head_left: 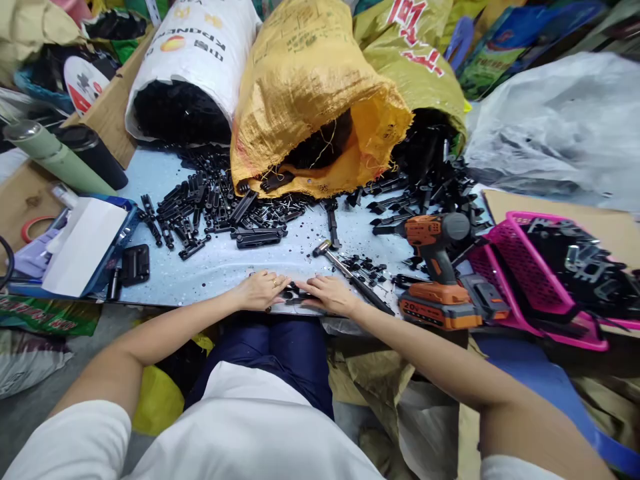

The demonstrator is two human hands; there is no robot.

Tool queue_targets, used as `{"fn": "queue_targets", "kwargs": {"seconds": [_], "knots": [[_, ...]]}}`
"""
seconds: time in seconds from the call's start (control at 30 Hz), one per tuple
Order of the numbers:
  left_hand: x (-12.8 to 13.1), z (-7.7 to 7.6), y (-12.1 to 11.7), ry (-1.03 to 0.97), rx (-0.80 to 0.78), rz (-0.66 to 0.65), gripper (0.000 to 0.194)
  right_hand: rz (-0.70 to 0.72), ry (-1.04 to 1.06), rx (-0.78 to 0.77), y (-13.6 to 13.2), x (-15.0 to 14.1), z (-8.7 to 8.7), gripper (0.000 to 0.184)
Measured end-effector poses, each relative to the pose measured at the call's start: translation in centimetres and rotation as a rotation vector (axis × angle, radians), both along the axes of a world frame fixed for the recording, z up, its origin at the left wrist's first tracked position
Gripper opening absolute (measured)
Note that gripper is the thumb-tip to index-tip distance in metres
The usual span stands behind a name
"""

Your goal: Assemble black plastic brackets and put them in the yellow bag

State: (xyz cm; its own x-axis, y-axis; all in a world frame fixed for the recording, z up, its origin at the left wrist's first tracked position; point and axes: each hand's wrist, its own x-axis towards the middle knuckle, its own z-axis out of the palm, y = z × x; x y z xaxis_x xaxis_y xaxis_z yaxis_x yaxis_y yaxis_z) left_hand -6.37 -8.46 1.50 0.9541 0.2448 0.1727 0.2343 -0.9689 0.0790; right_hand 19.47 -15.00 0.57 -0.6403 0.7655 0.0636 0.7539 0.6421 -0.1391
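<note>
My left hand [261, 291] and my right hand [331, 294] meet low over the front edge of the table, fingertips almost touching. Between them is a small black part [294, 292], gripped from both sides; my fingers cover most of it, so its exact shape is hidden. Just right of my right hand lies a hammer [353, 275] with a metal head and black handle. A little pile of small black pieces [367, 268] sits beyond it. Farther back, a long black jointed part [259, 237] rests in front of a heap of similar black parts [200, 200].
An orange cordless drill [435, 260] stands to the right, beside a pink basket [543, 273] of metal and black pieces. White [200, 53], orange [310, 87] and olive [425, 73] sacks line the back. At left are a blue bin [117, 233], a black case [135, 265] and a green bottle [65, 157].
</note>
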Motion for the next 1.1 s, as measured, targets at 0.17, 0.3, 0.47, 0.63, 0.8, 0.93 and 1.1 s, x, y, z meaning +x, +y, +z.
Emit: {"fn": "queue_targets", "kwargs": {"seconds": [0.17,0.3,0.47,0.63,0.8,0.93,1.1], "knots": [[0.3,0.9,-0.1,-0.085,0.000,0.239,0.048,-0.186,-0.011,0.121,-0.9,-1.4,2.4,0.058],[-0.9,4.2,-1.4,-0.255,-0.028,0.271,0.053,0.008,0.167,0.199,-2.4,-3.1,7.4,0.056],[-3.3,10.7,-6.3,-0.458,-0.368,0.006,0.056,0.353,0.601,0.093,-5.1,-5.1,12.2,0.054],[-2.8,11.0,-10.4,-0.727,-0.698,0.000,0.063,0.430,0.993,-0.031,-6.8,-10.4,8.5,0.057],[-1.3,7.4,-10.8,-0.854,-0.492,0.048,0.077,-0.294,1.143,0.126,-5.6,-16.5,2.9,0.055],[-1.3,4.7,-8.2,-0.886,-0.120,0.143,0.082,-0.423,0.915,0.102,0.6,-14.9,2.1,0.041],[-1.0,0.0,-1.7,-0.292,0.107,0.433,0.077,-0.050,0.460,0.113,14.1,-10.6,3.4,0.027]]}}
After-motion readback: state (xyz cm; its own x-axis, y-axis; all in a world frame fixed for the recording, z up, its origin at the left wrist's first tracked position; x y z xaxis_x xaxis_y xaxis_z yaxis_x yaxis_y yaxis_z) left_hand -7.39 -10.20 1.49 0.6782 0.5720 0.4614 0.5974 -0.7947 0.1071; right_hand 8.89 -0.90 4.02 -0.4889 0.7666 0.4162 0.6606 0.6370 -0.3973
